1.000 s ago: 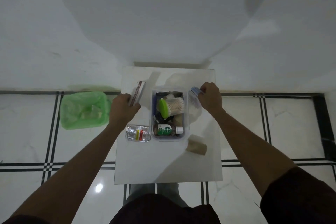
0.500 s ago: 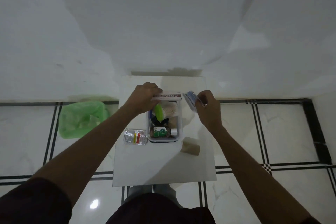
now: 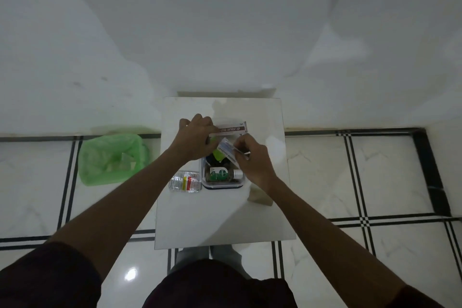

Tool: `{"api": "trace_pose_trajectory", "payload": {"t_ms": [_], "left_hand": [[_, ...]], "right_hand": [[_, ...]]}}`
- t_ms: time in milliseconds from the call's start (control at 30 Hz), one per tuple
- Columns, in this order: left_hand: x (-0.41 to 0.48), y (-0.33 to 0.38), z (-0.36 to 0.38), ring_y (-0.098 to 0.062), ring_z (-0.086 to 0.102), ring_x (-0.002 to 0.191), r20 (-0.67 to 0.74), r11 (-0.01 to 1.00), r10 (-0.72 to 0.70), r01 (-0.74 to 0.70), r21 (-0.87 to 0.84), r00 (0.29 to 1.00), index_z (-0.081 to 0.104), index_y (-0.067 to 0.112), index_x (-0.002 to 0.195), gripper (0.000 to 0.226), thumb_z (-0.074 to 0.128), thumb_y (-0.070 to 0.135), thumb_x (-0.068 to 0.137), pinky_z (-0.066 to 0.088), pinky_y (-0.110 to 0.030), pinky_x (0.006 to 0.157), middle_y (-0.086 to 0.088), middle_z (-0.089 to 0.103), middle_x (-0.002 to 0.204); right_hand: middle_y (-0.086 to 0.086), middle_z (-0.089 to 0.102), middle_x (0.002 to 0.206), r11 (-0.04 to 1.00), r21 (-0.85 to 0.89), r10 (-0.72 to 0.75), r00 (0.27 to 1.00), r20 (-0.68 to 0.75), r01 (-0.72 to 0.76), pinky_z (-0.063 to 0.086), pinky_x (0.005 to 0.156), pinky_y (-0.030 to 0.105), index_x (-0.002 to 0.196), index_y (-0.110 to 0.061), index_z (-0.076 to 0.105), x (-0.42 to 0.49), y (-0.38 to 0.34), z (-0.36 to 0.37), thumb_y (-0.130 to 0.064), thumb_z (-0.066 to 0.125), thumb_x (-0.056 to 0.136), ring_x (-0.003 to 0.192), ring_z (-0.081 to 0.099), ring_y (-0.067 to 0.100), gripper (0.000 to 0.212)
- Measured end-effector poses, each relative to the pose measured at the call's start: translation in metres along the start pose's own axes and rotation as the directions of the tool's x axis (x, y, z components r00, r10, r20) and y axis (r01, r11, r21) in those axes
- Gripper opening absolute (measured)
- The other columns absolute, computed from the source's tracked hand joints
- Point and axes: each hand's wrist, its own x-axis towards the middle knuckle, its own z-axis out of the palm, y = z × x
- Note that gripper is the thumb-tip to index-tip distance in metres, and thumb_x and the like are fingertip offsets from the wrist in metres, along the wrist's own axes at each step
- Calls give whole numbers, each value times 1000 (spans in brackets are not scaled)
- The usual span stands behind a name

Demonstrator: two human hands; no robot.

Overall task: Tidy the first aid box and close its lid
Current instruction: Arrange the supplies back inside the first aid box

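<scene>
- The desk [image 3: 225, 220] is small, and loose things lie near the box: a clear bottle [image 3: 185, 181] just to its left and a brown roll [image 3: 258, 198] to its right. A careless forearm could, I judge, sweep either onto the floor.
- The green bag [image 3: 112, 159] sits on the floor left of the desk, holding pale scraps.
- The first aid box [image 3: 222, 184], at the desk's middle, holds a green-labelled bottle [image 3: 221, 174] and a green-capped item; it looks crowded, so the lid may not seat. I cannot see the lid.
- The left hand [image 3: 196, 139] grips the ointment carton [image 3: 231, 129] over the box's far end; laid crosswise, it could ride the rim.
- The right hand [image 3: 252, 157] pinches a bandage packet [image 3: 226, 151] above the box; it might slip out.
</scene>
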Motion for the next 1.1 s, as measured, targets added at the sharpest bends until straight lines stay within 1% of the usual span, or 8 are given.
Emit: {"api": "trace_pose_trajectory", "payload": {"t_ms": [167, 333, 467, 567, 700, 800, 967, 1100], "left_hand": [[3, -3, -12, -19, 46, 104, 252, 975, -67, 9, 224, 965, 69, 29, 105, 51, 45, 68, 82, 33, -44, 87, 7, 63, 110], [11, -4, -25, -18, 41, 112, 398, 993, -101, 70, 92, 912, 65, 32, 114, 51, 58, 64, 76, 28, -48, 93, 8, 59, 117], [11, -11, -25, -17, 39, 111, 404, 995, -88, 99, -6, 911, 64, 34, 116, 45, 65, 55, 76, 26, -46, 89, 9, 57, 119], [8, -16, -22, -16, 40, 109, 369, 988, -101, 137, -73, 924, 66, 34, 111, 40, 66, 52, 76, 24, -44, 87, 10, 59, 116], [0, -12, -16, -13, 38, 101, 301, 982, -102, 143, -119, 948, 68, 31, 106, 34, 69, 46, 75, 23, -42, 84, 8, 60, 113], [-5, -8, -16, -14, 37, 99, 290, 981, -80, 126, -144, 954, 67, 29, 99, 29, 72, 39, 72, 22, -41, 82, 8, 60, 113], [-9, -1, -20, -17, 41, 102, 290, 984, -51, 98, -150, 956, 65, 29, 100, 27, 71, 33, 74, 23, -41, 83, 9, 61, 113], [-12, 2, -23, -19, 44, 102, 283, 988, -62, 99, -118, 957, 65, 30, 105, 26, 70, 30, 79, 27, -43, 86, 6, 63, 109]], "right_hand": [[6, 66, 82, 992, -118, -21, 989, 145, 38, 57, 69, 40, 85, -13, 52, 5, 2, 12, 3, 58, 82, 74, 63, 22, 17], [11, 66, 90, 872, -433, -140, 963, 229, 229, 56, 65, 36, 90, -10, 65, -7, 9, 19, -6, 64, 80, 84, 60, 27, 10], [7, 66, 86, 714, -660, -219, 970, 107, 234, 47, 63, 31, 85, -14, 72, -16, 13, 32, -19, 77, 73, 84, 59, 24, 14], [5, 70, 89, 806, -573, -168, 985, 23, 151, 35, 68, 31, 94, -19, 72, -15, 9, 31, -22, 77, 73, 82, 61, 24, 22], [6, 72, 93, 869, -451, -124, 972, 199, 203, 25, 73, 31, 90, -17, 73, -17, 3, 23, -31, 71, 80, 89, 61, 26, 18], [8, 71, 99, 861, -448, -121, 952, 281, 242, 33, 73, 35, 91, -12, 70, -23, 2, 18, -33, 64, 85, 94, 61, 26, 22], [9, 65, 88, 848, -530, -166, 955, -245, 12, 44, 68, 37, 96, -11, 65, 1, -7, 0, -16, 62, 84, 83, 57, 28, 14], [9, 61, 97, 633, -769, -90, 995, 34, 83, 44, 73, 38, 101, -12, 63, 38, -6, -8, -24, 70, 78, 92, 55, 28, 27]]}}
